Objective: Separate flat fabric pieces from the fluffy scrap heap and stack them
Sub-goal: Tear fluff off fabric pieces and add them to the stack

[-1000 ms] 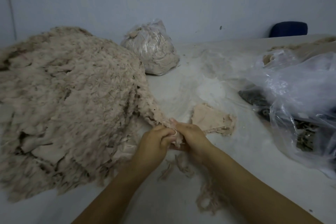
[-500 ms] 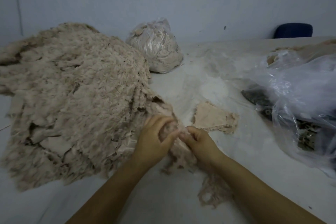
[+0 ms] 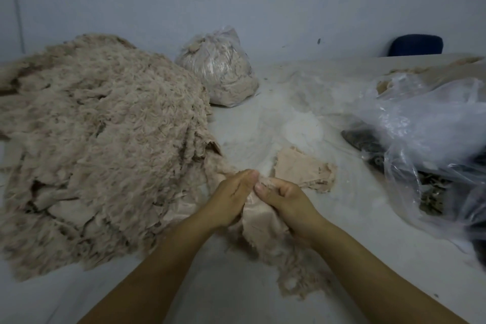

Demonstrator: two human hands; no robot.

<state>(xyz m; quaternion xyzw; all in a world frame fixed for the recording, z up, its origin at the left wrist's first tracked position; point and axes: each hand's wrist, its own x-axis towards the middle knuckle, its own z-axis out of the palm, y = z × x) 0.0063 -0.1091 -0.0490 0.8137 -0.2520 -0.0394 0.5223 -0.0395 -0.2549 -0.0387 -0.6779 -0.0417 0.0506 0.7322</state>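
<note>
A large beige fluffy scrap heap (image 3: 100, 144) covers the left half of the table. My left hand (image 3: 231, 197) and my right hand (image 3: 284, 200) meet at its right edge, both pinching one pinkish fabric piece (image 3: 259, 221) that hangs between them and still touches the heap. Just beyond my right hand lies a small stack of flat fabric pieces (image 3: 302, 171) on the table. Loose fluffy scraps (image 3: 292, 279) lie under my right forearm.
A tied clear bag of beige scraps (image 3: 221, 71) stands at the back centre. Crumpled clear plastic bags (image 3: 426, 139) with dark contents fill the right side. A blue chair back (image 3: 415, 45) shows behind the white table (image 3: 263, 118). A wall closes the back.
My hands have come closer together and drawn the fabric piece further out of the heap's edge; it now hangs lower between them. The view has shifted slightly.
</note>
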